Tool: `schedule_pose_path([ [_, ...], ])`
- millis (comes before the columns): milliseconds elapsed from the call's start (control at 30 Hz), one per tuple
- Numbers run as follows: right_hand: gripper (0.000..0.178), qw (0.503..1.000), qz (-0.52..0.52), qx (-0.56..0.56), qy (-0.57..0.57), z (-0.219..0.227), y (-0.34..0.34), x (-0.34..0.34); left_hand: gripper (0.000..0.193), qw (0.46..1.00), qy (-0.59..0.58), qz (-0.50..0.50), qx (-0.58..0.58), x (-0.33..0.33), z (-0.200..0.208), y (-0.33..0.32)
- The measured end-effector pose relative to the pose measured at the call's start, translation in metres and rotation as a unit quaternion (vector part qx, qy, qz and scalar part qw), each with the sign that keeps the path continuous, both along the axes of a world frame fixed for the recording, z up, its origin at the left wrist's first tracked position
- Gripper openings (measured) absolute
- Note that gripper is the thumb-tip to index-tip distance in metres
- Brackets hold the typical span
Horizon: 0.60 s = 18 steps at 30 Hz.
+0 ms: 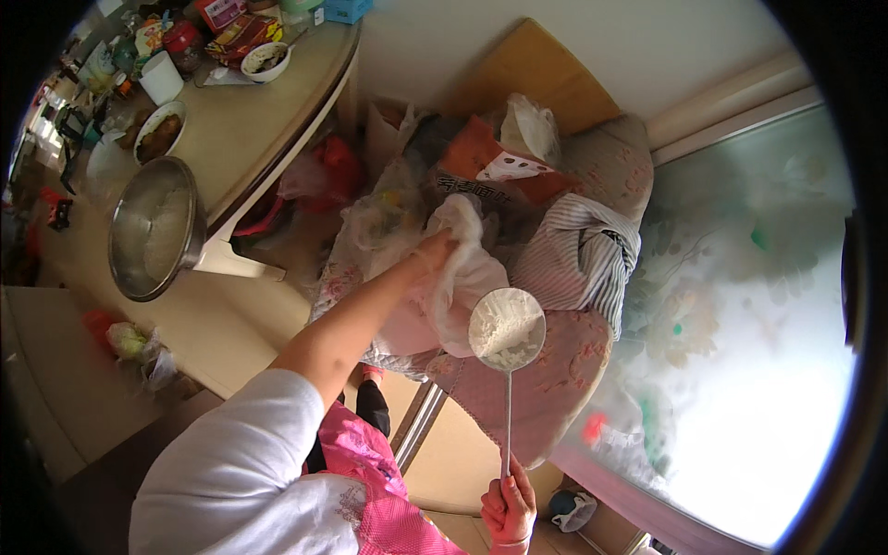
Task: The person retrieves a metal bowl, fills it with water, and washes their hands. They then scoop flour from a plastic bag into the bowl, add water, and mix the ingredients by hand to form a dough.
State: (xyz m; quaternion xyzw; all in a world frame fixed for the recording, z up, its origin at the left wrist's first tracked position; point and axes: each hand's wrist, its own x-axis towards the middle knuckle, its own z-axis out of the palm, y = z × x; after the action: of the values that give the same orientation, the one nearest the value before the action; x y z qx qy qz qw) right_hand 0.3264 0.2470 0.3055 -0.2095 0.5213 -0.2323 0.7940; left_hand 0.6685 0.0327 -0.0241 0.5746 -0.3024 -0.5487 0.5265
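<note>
Right hand (508, 507), near: fingers clamped on the long handle of a ladle (508, 416). Ladle held bowl-up just right of the plastic bag, above the floral seat pad (578, 356); its bowl carries white powder (507, 331). Left hand (437, 250), farther off, at the mouth of the translucent plastic bag (481, 273); folds hide the fingertips, cannot tell whether they grip. Bag contents not visible. Striped cloth (578, 250) right of bag.

Far left, table (268, 111): metal basin (128, 217) at the edge, pale contents, unclear; white bowl (182, 115), brown food; smaller bowl (248, 67), dark food.
</note>
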Motion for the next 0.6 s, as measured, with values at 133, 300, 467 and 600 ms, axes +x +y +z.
schedule_pose_path([
  [133, 0.046, 0.997, -0.071, 0.017, 0.009, -0.005, 0.003, 0.001, 0.055, 0.847, -0.498, -0.138, 0.127, -0.074, 0.077, -0.033],
  [300, 0.047, 0.997, -0.072, 0.03, 0.003, -0.006, -0.007, 0.008, 0.053, 0.895, -0.347, -0.25, 0.124, -0.128, 0.001, -0.016],
  [467, 0.045, 0.998, -0.059, 0.025, -0.012, -0.006, -0.01, 0.012, 0.052, 0.978, -0.08, -0.132, 0.142, -0.119, -0.006, 0.026],
  [600, 0.043, 0.998, -0.037, 0.005, -0.051, -0.01, -0.014, 0.012, 0.051, 0.992, 0.074, 0.067, 0.072, -0.075, 0.027, 0.079],
])
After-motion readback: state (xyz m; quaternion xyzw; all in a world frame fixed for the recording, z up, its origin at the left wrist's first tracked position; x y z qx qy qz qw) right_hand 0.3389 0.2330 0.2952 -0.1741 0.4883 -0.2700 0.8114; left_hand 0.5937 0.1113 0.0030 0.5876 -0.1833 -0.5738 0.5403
